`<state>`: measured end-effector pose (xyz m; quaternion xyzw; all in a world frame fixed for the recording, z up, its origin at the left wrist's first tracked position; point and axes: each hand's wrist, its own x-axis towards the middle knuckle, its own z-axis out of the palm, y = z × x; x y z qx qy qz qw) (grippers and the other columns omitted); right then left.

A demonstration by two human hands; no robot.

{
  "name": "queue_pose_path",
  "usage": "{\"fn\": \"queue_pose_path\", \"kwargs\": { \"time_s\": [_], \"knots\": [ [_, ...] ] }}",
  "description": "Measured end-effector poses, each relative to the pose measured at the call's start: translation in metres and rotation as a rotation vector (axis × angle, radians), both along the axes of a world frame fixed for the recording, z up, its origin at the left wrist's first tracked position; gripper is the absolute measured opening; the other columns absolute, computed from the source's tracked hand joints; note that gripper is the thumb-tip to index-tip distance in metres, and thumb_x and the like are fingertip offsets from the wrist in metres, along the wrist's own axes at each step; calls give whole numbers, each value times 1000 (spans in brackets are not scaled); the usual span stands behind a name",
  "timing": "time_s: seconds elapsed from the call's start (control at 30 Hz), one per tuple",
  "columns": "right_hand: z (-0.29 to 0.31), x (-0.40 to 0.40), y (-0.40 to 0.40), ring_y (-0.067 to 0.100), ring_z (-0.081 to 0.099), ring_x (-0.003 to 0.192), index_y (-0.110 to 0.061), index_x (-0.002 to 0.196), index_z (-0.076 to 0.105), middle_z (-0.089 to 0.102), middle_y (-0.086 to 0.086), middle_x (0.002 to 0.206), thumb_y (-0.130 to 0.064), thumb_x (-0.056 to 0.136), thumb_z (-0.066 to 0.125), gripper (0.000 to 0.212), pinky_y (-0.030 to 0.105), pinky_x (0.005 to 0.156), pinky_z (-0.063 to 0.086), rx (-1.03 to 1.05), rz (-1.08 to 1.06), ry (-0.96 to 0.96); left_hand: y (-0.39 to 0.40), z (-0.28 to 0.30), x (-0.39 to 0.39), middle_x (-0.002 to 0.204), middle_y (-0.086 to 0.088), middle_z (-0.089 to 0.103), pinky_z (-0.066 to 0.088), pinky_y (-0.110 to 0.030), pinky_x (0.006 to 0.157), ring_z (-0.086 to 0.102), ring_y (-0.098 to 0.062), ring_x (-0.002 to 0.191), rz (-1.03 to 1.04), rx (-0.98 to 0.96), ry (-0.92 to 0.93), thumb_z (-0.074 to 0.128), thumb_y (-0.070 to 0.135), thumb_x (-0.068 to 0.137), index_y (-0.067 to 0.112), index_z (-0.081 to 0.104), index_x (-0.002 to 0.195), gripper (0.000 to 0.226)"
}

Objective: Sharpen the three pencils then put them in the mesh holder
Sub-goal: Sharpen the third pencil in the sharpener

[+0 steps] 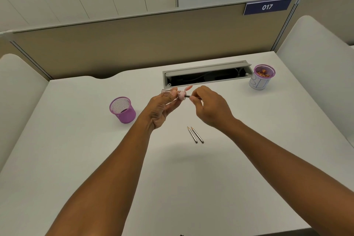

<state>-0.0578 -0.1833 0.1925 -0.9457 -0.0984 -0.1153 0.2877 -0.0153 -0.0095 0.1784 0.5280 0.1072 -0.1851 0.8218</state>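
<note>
My left hand (162, 108) grips a pink sharpener (182, 95) with a clear tube (166, 92) above the white desk. My right hand (207, 105) pinches a dark pencil (188, 96) whose tip sits inside the sharpener; most of the pencil is hidden by my fingers. Two short pencils (195, 134) with pointed tips lie side by side on the desk, nearer to me than both hands. The purple mesh holder (122, 109) stands upright to the left of my left hand; nothing shows inside it.
A second purple-rimmed cup (261, 79) wrapped in white paper holds shavings at the back right. An open grey cable tray (206, 74) lies just behind my hands. Beige partition walls close the desk at the back and sides.
</note>
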Motion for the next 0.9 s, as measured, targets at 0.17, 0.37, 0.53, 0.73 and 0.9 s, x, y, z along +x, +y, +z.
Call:
{"fn": "queue_pose_path", "kwargs": {
  "time_s": [0.17, 0.37, 0.53, 0.73, 0.9],
  "knots": [
    [-4, -1, 2, 17, 42, 56, -13, 77, 58, 56, 0, 69, -22, 93, 50, 20, 20, 45, 16, -225, -73, -188, -4, 2, 0, 120, -17, 65, 58, -32, 87, 70, -26, 95, -7, 2, 16, 65, 11, 91, 5, 70, 104, 15],
    [22, 1, 13, 19, 44, 62, -17, 79, 49, 54, 1, 71, -26, 98, 42, 21, 25, 48, 21, -286, -171, 115, -2, 5, -1, 111, -14, 69, 57, -32, 87, 71, -24, 95, -31, -5, 5, 62, 9, 92, 4, 66, 112, 20],
    [50, 16, 16, 14, 34, 53, -10, 75, 57, 43, 2, 64, -18, 93, 44, 24, 23, 44, 26, 523, -305, 790, -1, 5, -2, 111, -15, 69, 60, -29, 84, 71, -23, 95, -40, -21, -6, 64, 8, 92, 1, 66, 115, 24],
    [57, 11, 17, 12, 32, 54, -6, 89, 64, 44, 3, 68, -21, 98, 41, 29, 22, 45, 27, 557, -270, 875, 1, 7, -2, 106, -12, 71, 60, -29, 84, 71, -23, 95, -53, 18, -19, 64, 10, 92, 4, 69, 108, 18],
    [39, 1, 11, 17, 51, 75, -10, 99, 56, 59, -1, 88, -29, 97, 50, 20, 26, 60, 39, 305, -73, 433, 4, 12, 0, 105, -12, 71, 60, -29, 82, 71, -25, 96, -42, 29, -27, 65, 11, 91, 2, 70, 106, 18]
  ]
}}
